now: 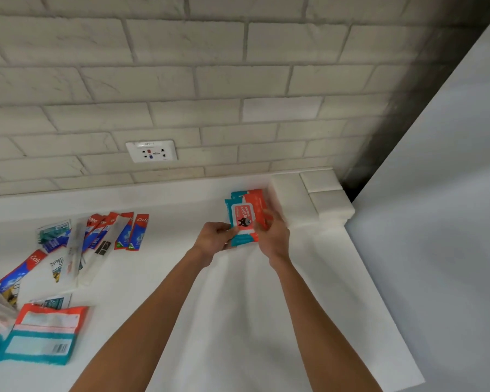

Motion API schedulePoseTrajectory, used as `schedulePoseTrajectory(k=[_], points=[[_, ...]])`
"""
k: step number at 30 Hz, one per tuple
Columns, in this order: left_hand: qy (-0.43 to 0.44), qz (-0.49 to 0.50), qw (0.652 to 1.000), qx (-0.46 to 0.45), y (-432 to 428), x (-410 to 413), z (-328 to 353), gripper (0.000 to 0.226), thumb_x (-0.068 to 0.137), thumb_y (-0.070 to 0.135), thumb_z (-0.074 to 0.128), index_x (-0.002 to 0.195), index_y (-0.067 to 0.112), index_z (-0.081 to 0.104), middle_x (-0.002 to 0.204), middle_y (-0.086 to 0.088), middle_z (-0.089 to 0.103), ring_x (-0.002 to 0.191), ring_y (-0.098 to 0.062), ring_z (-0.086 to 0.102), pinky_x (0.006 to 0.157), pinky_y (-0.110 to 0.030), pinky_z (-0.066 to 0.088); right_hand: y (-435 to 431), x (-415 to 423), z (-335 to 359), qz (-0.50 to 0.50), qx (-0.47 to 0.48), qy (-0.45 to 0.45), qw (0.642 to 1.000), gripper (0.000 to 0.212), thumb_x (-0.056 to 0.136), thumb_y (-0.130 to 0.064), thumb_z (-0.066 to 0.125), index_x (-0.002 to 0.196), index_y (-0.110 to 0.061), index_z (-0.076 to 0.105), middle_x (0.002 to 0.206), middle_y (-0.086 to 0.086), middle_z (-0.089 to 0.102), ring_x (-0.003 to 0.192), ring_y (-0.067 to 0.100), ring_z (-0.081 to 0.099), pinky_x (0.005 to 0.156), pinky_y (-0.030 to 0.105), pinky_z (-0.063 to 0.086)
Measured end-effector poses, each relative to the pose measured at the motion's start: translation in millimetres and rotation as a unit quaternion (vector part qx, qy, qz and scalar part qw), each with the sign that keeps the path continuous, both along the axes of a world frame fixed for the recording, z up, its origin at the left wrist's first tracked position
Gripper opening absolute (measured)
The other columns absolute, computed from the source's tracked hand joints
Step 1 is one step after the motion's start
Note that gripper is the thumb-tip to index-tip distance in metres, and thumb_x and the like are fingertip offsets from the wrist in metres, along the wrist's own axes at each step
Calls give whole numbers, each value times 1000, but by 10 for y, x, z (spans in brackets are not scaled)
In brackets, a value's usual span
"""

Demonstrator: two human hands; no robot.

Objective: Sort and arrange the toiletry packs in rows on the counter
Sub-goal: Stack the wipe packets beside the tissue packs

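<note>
Head view. The landmark is the wall socket (151, 151), set in a pale tiled wall (238, 80) just above the white desk (238, 306).

Around:
- Below and left of the socket is a loose fan of red-and-blue toothpaste packs (133, 233). Clear toothbrush packs (77, 247) lie across some of them.
- Further below-left of the socket, near the frame edge, lies a face-down pack (44, 335), orange and teal with a barcode. More packs beside it are cut off by the edge and blurred.
- Right of the socket, in the desk corner, is a stepped tile ledge (309, 199). Past it is a plain grey panel (450, 193).

Task thing: an orange-teal wipes pack (245, 222) sits below and right of the socket, label up. It is over a stack (255, 198) of like packs that lies just beside the ledge. Cannot tell if it rests on the stack or is lifted off it.

Hands: both bare forearms reach in from the bottom edge, converging on the pack. The left hand (214, 236) has curled fingers pinching its left edge. The right hand (272, 236) grips the right side, its fingers covering part of the pack and stack.
</note>
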State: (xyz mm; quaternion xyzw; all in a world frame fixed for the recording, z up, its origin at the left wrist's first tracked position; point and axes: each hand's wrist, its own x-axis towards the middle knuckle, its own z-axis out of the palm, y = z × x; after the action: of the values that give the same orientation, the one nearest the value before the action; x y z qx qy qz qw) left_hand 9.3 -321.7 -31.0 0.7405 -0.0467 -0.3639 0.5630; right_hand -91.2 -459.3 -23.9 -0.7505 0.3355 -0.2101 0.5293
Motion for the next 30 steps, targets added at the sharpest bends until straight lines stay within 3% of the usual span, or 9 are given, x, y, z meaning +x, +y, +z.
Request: schedulePoseTrajectory(k=[7,11,15,17,19,21,24,27,30], points=[[-28,49,996,70,-364,204,-73,23,93,25,77,104,5,76,97,-7,78,90,-21,77,86,-41,64,-189,310,-130,39,-42,32,998,61,102,-17,69,158,-25,43,137,-8,60,113,4,60,67,-2,47],[-40,47,994,87,-526,265,-87,28,88,32,82,101,7,78,96,-7,78,90,-24,76,87,-42,64,-248,404,-225,44,-47,51,997,73,103,-19,67,164,-32,30,144,-7,56,123,11,62,82,13,56],[-52,56,992,97,-660,300,-84,30,91,29,79,108,4,75,102,-10,76,90,-22,74,87,-36,63,-321,435,-167,62,-36,60,996,72,102,-7,63,164,-26,31,132,-14,49,111,4,55,64,-4,45],[-64,63,990,108,-711,317,-71,29,92,29,78,108,5,75,102,-9,76,88,-20,73,81,-30,62,-373,498,-199,65,-55,67,994,71,104,-13,62,164,-31,28,140,-13,51,116,5,56,73,3,50],[-74,69,988,118,-745,333,-70,29,93,31,77,108,6,75,102,-7,76,86,-19,72,77,-27,60,-390,546,-234,66,-53,63,994,66,108,-21,56,163,-39,26,148,-11,51,124,7,58,95,26,57],[-86,72,986,123,-763,348,-67,28,93,30,77,107,6,76,102,-7,76,85,-18,72,72,-24,59,-376,572,-233,54,-26,49,997,48,112,-34,45,157,-48,33,141,-13,57,119,7,64,101,40,59],[-98,76,985,121,-778,359,-58,26,94,30,76,106,7,76,101,-4,75,83,-17,71,65,-19,55,-354,582,-172,43,-50,44,997,37,114,-52,29,150,-54,39,131,-24,60,104,-2,66,95,29,59],[-125,70,981,129,-788,352,-35,21,95,30,75,102,10,77,99,-4,76,79,-13,70,59,-15,50,-343,537,-157,55,-62,69,994,42,116,-44,33,157,-46,33,128,-29,47,98,-4,59,73,4,43],[-146,66,977,138,-795,349,-36,16,98,25,71,100,10,78,101,-5,77,79,-13,70,59,-15,50,-327,510,-189,46,-52,84,994,40,117,-42,31,156,-43,36,117,-33,43,87,-7,59,55,-2,40]])
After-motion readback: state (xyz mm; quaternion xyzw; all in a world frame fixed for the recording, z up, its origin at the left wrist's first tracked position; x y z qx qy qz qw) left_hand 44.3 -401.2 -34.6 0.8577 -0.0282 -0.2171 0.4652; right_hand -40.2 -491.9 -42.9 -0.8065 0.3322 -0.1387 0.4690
